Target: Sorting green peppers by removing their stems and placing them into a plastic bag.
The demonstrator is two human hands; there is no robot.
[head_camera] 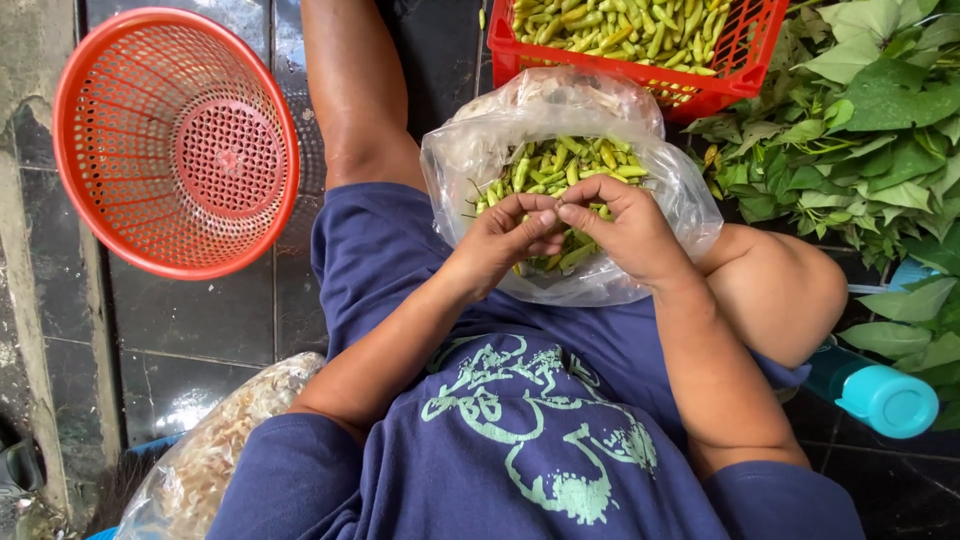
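Both hands meet fingertip to fingertip directly over the open clear plastic bag of green chillies in the person's lap. The left hand and right hand are pinched narrow on one small chilli between them; its long axis cannot be told.

clear plastic bag on lap, green chillies | clear bag lower left, pale scraps

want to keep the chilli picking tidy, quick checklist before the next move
1. Both hands meet over the bag: ok; left hand and right hand touch fingertips.
2. Chilli gripped between fingers: cannot tell, hidden.
3. Bag open, holding green chillies: ok.
4. Red crate within reach beyond the bag: ok.
5. Round basket upright: not ok, tipped on its side.
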